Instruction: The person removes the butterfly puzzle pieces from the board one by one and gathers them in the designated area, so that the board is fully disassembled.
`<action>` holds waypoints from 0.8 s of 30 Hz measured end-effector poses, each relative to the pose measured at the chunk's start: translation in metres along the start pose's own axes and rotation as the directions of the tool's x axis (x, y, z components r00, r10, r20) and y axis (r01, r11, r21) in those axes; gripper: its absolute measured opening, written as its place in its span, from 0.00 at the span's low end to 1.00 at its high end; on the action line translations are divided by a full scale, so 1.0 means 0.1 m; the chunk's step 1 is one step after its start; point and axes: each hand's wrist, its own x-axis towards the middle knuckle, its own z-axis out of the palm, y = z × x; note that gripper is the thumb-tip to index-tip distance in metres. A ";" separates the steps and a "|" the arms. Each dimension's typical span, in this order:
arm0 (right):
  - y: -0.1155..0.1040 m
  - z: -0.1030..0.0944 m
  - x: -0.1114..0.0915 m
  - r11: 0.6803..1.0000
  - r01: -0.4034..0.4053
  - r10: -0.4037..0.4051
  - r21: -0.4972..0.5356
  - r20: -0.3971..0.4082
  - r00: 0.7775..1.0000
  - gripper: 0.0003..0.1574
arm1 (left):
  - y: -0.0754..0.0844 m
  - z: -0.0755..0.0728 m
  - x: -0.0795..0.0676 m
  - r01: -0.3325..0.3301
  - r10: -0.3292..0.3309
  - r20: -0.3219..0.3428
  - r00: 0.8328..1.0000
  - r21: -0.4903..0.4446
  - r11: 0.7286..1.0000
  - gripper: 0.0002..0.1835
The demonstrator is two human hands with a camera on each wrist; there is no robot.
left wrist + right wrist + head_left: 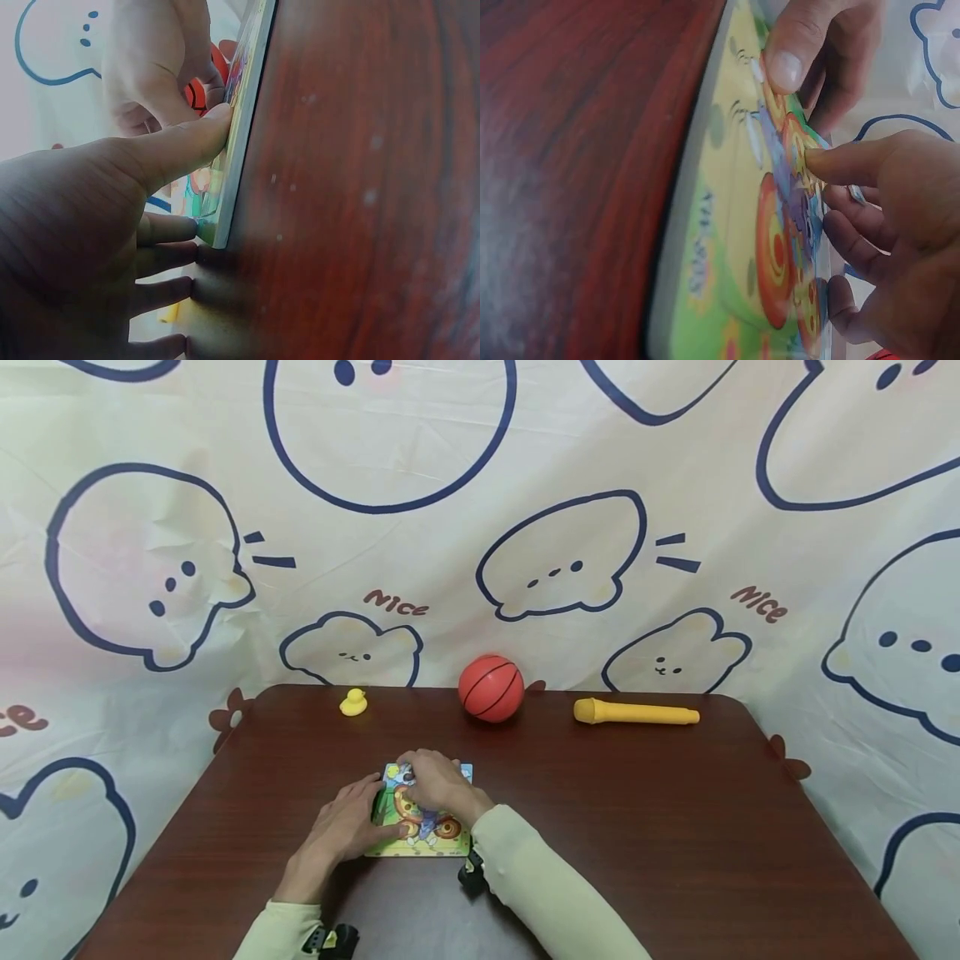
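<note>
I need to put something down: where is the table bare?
Broadest: right of the right sleeve, nearer than the yellow toy microphone. Smaller: left of the left hand, nearer than the toy duck. Crowded: the middle, where that hand and the right hand touch the cartoon puzzle board.

You have a thin, rectangular picture board (431, 828) lying flat on the desk (675, 810) before you; its bright cartoon face shows orange-ringed rounds over green and yellow, blue at the far edge; your hands (341, 822) partly cover it.
</note>
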 end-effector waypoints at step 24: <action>0.54 -0.20 -0.27 0.993 0.115 -0.114 0.008 -0.110 0.987 0.29 | 0.00 -0.01 -0.01 0.008 -0.009 0.011 1.000 0.023 1.000 0.50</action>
